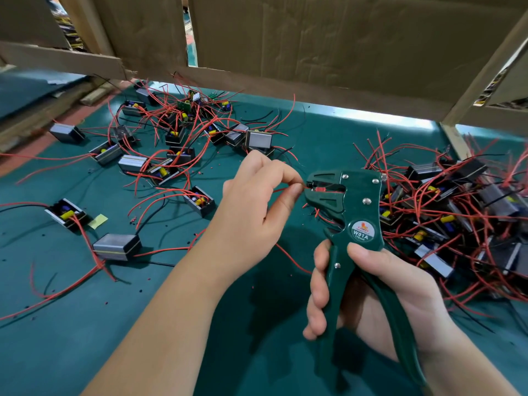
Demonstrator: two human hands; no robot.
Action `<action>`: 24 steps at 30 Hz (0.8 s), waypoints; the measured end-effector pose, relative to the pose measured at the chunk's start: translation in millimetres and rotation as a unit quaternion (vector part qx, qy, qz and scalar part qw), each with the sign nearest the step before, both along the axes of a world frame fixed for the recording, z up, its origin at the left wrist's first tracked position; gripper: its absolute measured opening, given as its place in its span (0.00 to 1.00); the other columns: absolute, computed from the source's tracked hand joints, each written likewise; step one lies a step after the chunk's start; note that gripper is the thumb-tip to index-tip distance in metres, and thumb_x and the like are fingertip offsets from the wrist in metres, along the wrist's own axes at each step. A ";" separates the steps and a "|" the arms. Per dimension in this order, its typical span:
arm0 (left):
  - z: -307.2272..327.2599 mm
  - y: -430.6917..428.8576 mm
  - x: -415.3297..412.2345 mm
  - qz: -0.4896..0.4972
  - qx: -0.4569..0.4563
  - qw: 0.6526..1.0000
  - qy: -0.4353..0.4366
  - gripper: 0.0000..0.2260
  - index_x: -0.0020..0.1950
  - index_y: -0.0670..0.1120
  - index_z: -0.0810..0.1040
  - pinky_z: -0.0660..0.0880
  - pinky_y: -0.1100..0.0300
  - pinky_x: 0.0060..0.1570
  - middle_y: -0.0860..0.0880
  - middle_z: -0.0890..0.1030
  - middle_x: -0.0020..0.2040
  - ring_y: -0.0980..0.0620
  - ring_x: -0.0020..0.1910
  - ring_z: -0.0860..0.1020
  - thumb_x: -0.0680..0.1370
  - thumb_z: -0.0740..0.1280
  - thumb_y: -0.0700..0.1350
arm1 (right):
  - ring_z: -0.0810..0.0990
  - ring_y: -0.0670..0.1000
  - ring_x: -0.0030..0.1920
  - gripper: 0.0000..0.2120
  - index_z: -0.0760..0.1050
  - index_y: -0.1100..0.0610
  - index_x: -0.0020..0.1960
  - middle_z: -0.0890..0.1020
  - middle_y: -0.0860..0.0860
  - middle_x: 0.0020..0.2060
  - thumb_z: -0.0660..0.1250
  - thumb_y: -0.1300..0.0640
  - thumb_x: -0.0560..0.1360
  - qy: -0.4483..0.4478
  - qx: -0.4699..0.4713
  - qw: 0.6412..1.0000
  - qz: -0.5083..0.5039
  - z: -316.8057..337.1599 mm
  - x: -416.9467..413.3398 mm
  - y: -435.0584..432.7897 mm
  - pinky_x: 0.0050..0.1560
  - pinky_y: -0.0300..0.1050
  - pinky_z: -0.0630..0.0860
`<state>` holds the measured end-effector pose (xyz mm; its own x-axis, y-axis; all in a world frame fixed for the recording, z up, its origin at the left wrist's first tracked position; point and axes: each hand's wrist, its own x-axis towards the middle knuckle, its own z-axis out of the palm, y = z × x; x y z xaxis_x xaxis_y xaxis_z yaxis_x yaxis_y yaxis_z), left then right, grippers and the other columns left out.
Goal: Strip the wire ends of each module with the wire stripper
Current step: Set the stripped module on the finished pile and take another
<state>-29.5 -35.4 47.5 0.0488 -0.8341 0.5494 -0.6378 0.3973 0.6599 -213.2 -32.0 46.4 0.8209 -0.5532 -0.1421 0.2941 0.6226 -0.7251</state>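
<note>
From the head view: the left hand [251,207] is pinching a red wire [279,190] between thumb and forefinger, the wire's end poked into the head of the green wire stripper [354,212]. The right hand [405,278] is wrapped round the stripper's handles, holding it upright over the green bench [71,324]. A heap of modules [457,201] sits at the right, and loose modules [171,144] are scattered on the left. A cardboard wall [314,38] stands behind.

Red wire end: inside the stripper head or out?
In: the red wire, pinched by the left hand, enters the wire stripper head.
</note>
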 end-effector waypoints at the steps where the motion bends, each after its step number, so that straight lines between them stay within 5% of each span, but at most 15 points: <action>1: 0.0 0.3 -0.5 0.000 0.000 1.000 -0.002 0.05 0.48 0.57 0.71 0.63 0.57 0.44 0.58 0.66 0.42 0.66 0.39 0.68 0.78 0.62 0.46 | 0.79 0.63 0.33 0.17 0.78 0.63 0.47 0.78 0.64 0.35 0.75 0.51 0.68 0.005 -0.001 1.000 -0.004 0.4 0.1 0.3 0.40 0.60 0.77; 9: -4.5 0.2 -1.3 0.003 0.054 0.998 -0.025 0.02 0.48 0.55 0.68 0.62 0.60 0.47 0.59 0.68 0.43 0.67 0.43 0.68 0.78 0.60 0.47 | 0.76 0.60 0.26 0.22 0.76 0.61 0.42 0.75 0.62 0.30 0.76 0.42 0.65 0.056 -0.011 0.997 -0.060 -0.4 5.1 7.1 0.32 0.55 0.76; 14: -8.0 2.8 -0.4 -0.024 0.189 0.982 0.016 0.16 0.54 0.59 0.66 0.66 0.55 0.59 0.58 0.72 0.47 0.55 0.50 0.70 0.70 0.58 0.42 | 0.67 0.54 0.19 0.20 0.72 0.59 0.36 0.69 0.57 0.25 0.69 0.41 0.65 0.129 0.034 0.970 -0.202 0.6 10.5 2.3 0.22 0.46 0.70; 17: -12.5 -0.2 3.0 -0.016 0.182 0.981 -0.060 0.16 0.57 0.54 0.69 0.67 0.53 0.61 0.56 0.72 0.51 0.57 0.53 0.70 0.73 0.62 0.39 | 0.76 0.58 0.28 0.19 0.77 0.60 0.40 0.75 0.59 0.31 0.68 0.43 0.64 0.040 0.038 0.978 -0.201 1.4 6.5 -3.7 0.31 0.54 0.77; 20: -20.1 -3.9 8.8 0.014 0.200 0.974 -0.102 0.17 0.65 0.52 0.69 0.64 0.64 0.56 0.56 0.70 0.54 0.58 0.54 0.70 0.77 0.66 0.46 | 0.79 0.62 0.35 0.23 0.80 0.62 0.46 0.80 0.62 0.40 0.77 0.48 0.58 -0.017 0.023 0.981 -0.191 -1.1 2.1 -4.0 0.38 0.59 0.79; 24: -22.8 -8.0 13.2 0.053 0.228 0.970 -0.072 0.13 0.59 0.53 0.72 0.70 0.61 0.48 0.57 0.76 0.47 0.56 0.45 0.76 0.76 0.68 0.51 | 0.79 0.63 0.35 0.26 0.80 0.62 0.48 0.80 0.64 0.46 0.79 0.49 0.55 -0.008 0.013 0.982 -0.189 -3.5 4.5 -1.8 0.39 0.60 0.78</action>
